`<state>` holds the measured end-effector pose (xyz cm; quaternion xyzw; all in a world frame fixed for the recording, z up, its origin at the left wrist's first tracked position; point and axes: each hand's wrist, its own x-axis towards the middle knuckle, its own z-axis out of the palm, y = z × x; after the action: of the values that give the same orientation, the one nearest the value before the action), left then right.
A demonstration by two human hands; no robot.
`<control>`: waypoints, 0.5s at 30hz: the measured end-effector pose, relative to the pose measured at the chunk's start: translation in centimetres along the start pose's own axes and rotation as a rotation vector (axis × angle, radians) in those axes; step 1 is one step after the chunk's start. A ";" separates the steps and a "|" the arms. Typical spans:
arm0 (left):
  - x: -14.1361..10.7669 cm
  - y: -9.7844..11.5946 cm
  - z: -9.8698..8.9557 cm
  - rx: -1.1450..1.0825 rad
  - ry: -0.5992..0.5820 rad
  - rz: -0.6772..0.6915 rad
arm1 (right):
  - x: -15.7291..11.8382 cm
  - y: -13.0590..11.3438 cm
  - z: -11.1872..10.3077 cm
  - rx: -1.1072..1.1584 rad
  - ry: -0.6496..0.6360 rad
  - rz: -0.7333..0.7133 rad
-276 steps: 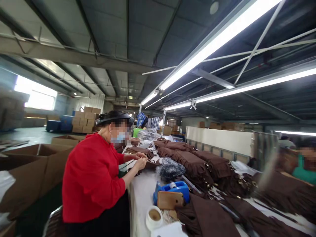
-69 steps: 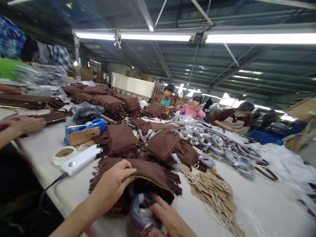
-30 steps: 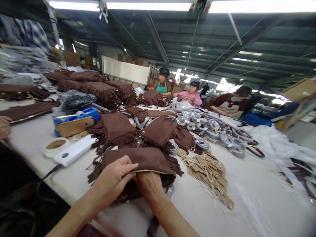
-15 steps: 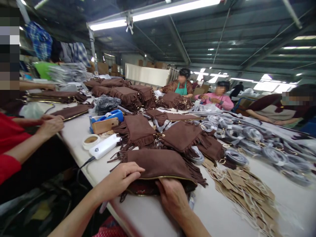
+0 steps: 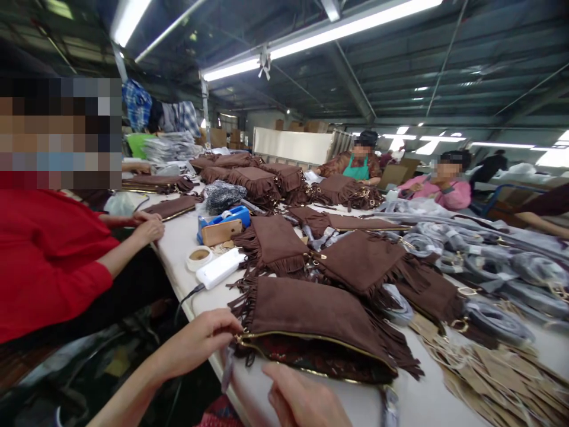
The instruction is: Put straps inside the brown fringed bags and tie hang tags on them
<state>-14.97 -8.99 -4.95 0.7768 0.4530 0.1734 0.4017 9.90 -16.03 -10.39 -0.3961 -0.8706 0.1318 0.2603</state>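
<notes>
A brown fringed bag (image 5: pixel 311 308) lies on the white table near its front edge, its gold zipper open and a dark patterned lining showing. My left hand (image 5: pixel 213 335) is at the bag's left end, fingers closed by the zipper's end; whatever is between the fingertips is too small to make out. Below the opening, my right hand (image 5: pixel 302 394) is outside the bag, fingers partly bent and apart, holding nothing visible. More brown fringed bags (image 5: pixel 362 258) lie just behind this one.
Left of the bags are a white device (image 5: pixel 220 268), a tape roll (image 5: pixel 198 258), a phone (image 5: pixel 222 232) and a blue dispenser (image 5: pixel 235 214). Wrapped coiled straps (image 5: pixel 500 320) and tan tags (image 5: pixel 502 373) lie right. A person in red (image 5: pixel 53 255) works at left; others sit across.
My right hand has come out of the bag's opening toward me. My left hand has moved from the bag's top to its left zipper end. The view has turned left.
</notes>
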 end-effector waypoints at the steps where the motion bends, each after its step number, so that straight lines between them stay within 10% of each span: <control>1: 0.1 0.0 0.2 -0.025 -0.001 -0.011 | 0.6 -0.4 0.5 0.052 -0.009 0.018; 15: -1.4 2.3 2.2 -0.125 -0.043 -0.030 | 5.9 -6.5 2.8 0.173 0.290 0.581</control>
<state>-12.98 -11.81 -4.38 0.7468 0.4441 0.1786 0.4618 1.09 -15.89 -7.83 -0.6188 -0.6609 0.2162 0.3654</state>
